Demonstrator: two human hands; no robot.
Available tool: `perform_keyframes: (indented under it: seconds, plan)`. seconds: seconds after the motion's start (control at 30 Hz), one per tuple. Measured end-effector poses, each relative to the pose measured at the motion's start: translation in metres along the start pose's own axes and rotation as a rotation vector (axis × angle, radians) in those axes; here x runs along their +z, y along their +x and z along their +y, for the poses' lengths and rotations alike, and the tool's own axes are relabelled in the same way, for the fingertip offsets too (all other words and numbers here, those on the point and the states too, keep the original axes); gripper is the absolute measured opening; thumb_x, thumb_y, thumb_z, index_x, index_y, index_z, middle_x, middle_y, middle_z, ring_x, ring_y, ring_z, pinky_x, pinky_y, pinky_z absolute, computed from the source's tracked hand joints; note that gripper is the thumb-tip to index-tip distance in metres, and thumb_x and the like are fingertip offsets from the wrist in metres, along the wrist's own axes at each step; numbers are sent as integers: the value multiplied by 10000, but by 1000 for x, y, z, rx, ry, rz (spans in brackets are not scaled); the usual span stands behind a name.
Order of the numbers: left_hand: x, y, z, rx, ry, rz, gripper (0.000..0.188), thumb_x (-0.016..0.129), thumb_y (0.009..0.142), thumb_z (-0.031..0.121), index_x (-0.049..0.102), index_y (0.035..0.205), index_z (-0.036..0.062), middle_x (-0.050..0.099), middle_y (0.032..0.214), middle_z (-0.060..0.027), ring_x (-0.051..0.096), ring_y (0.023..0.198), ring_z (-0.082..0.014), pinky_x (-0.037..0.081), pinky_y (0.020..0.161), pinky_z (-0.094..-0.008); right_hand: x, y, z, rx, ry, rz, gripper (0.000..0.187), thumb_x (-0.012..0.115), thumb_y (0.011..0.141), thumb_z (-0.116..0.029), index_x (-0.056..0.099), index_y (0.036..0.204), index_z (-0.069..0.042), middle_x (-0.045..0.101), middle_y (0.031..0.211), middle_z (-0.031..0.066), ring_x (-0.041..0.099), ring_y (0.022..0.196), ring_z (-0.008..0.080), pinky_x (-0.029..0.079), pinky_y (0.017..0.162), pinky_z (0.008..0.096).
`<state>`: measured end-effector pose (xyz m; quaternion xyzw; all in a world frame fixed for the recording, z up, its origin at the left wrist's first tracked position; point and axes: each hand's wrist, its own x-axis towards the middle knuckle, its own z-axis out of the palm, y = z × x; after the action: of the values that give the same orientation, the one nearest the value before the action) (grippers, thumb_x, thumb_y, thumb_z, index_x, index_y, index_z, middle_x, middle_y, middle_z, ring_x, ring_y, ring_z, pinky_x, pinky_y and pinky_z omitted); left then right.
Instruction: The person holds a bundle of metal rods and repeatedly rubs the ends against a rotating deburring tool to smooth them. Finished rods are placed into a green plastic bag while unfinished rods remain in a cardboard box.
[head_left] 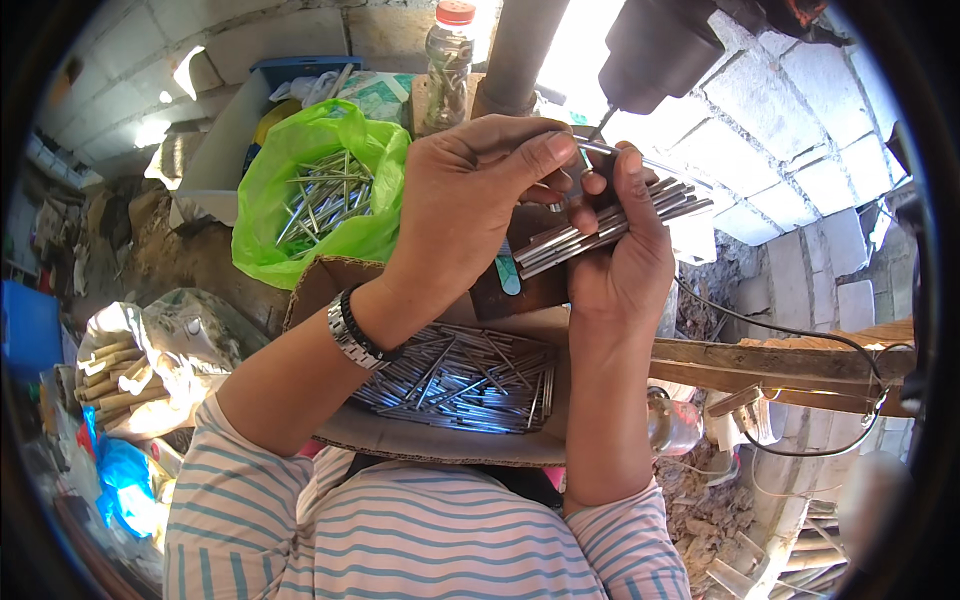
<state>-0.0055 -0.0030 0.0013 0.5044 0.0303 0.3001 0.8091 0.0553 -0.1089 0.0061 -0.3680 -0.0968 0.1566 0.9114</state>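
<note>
My left hand pinches one thin metal rod between thumb and fingers, just below a drill bit. Whether bit and rod touch, I cannot tell. In my right hand lies a bundle of similar rods, clasped by the thumb, with the fingertips close to the single rod. Under my forearms stands an open cardboard box with many loose rods in it. A green plastic bag beyond my left forearm holds more rods.
The dark drill head hangs at the upper right, beside a thick metal column. A red-lidded bottle stands left of the column. A black cable loops over a wooden beam on the right. Block walls rise behind.
</note>
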Motion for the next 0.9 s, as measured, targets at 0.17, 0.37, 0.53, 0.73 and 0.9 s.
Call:
perform_keyframes:
  seconds: [0.17,0.37,0.53,0.73,0.9]
  plan:
    - [1,0,0,0,1,14,220,678,846,131,663,995,-30,677,853,-82,636,719,-122,539,667,-237,1,-2,-2,-6,6,-4,192,693,825,-101,568,951,-29,611,820,67,584,681,142,443,478,238]
    - [1,0,0,18,34,2,254,676,851,159,652,1030,-19,678,865,-101,641,724,-148,554,673,-263,0,-1,-1,-14,-7,17,170,695,822,-99,565,916,-41,612,831,65,587,671,147,440,474,239]
    - [2,-1,1,-13,-10,24,199,675,849,120,671,982,-28,679,855,-75,634,734,-112,534,668,-226,0,-1,0,-18,-7,22,159,695,823,-103,561,890,-49,612,836,61,588,673,141,437,471,236]
    - [0,0,0,22,36,-3,241,669,854,149,654,1038,-6,676,876,-86,642,745,-138,556,675,-254,-1,0,0,-14,-1,-20,162,687,829,-104,570,920,-38,612,830,65,590,675,138,437,470,235]
    - [0,2,-1,48,49,-9,244,669,853,142,651,1043,-9,673,879,-77,644,773,-134,562,682,-253,-1,0,0,-20,14,-44,169,661,845,-86,574,964,-3,607,832,77,580,688,137,430,463,221]
